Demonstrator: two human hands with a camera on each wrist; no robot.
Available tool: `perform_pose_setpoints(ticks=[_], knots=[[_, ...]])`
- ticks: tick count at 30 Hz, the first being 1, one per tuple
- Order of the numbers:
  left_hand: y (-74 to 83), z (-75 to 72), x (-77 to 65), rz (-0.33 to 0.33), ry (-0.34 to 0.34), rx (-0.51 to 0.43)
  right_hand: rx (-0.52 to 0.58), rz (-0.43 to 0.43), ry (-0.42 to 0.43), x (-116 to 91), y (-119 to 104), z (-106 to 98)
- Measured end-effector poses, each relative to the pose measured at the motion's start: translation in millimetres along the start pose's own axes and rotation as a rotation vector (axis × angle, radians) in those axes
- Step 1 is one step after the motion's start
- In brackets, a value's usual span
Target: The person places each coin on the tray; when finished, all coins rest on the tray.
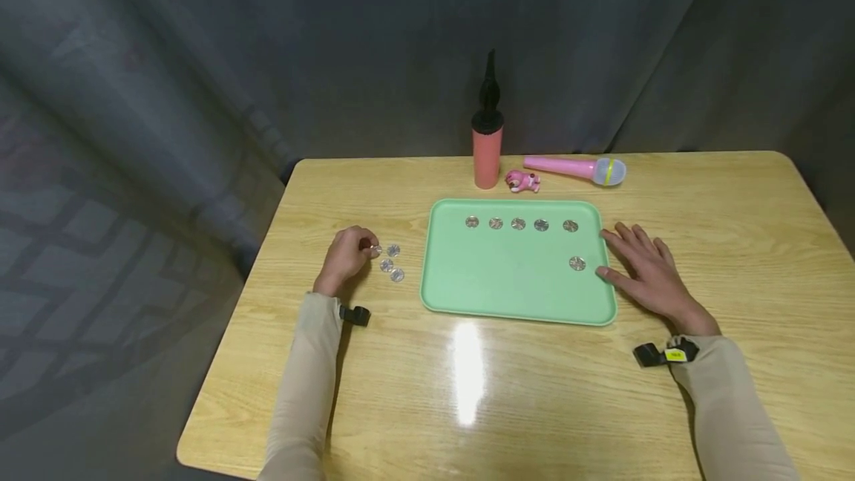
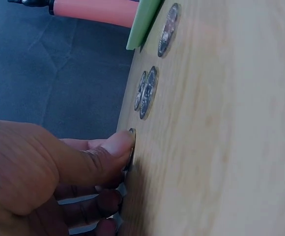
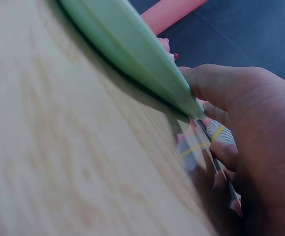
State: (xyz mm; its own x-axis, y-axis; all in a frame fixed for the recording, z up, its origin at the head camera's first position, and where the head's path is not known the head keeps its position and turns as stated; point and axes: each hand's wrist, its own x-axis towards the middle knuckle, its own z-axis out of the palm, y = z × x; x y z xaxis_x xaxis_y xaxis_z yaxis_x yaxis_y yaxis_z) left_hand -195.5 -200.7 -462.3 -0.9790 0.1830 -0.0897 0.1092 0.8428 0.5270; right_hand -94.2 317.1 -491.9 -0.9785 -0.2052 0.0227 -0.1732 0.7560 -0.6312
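Note:
On the left of the table, my left hand (image 1: 345,257) pinches a silver coin (image 1: 376,250) between thumb and fingertips, right at the tabletop. Three more coins (image 1: 387,265) lie close to it; the left wrist view shows the pinched coin (image 2: 131,135) partly hidden by the thumb. A light green tray (image 1: 494,292) lies in the middle, with several coins (image 1: 518,223) in a row along its far side and a single coin (image 1: 577,263) nearer its right edge. My right hand (image 1: 644,273) is spread on the table, its thumb and index fingertips at the tray's right rim.
Behind the tray stands a red hand pump (image 1: 487,158) with a black top. Beside it are a small pink figurine (image 1: 522,181) and a pink toy microphone (image 1: 568,168) lying down. A dark curtain (image 1: 374,58) hangs beyond the wooden table's (image 1: 534,392) far edge.

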Motion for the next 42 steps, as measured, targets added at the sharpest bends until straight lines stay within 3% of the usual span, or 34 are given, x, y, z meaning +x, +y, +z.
perform_pose_setpoints(ticks=[6, 15, 28, 36, 42], knots=[[1.1, -2.8, 0.7, 0.014, 0.01, -0.006, -0.002, -0.003, 0.007, 0, -1, -1], [1.8, -7.6, -0.7, -0.018, 0.048, -0.065, -0.008, -0.008, 0.01, 3, -1, -3], [-9.5, -21.4, -2.2, 0.08, 0.031, -0.085, -0.016, -0.018, 0.018, 2, -1, -2], [-8.3, -26.3, -4.0, 0.049, 0.076, -0.174, -0.017, -0.012, 0.023, 0, -1, 0], [-1.5, -22.0, -4.4, 0.034, 0.054, -0.242, -0.017, -0.007, 0.02, -2, -1, 2]])
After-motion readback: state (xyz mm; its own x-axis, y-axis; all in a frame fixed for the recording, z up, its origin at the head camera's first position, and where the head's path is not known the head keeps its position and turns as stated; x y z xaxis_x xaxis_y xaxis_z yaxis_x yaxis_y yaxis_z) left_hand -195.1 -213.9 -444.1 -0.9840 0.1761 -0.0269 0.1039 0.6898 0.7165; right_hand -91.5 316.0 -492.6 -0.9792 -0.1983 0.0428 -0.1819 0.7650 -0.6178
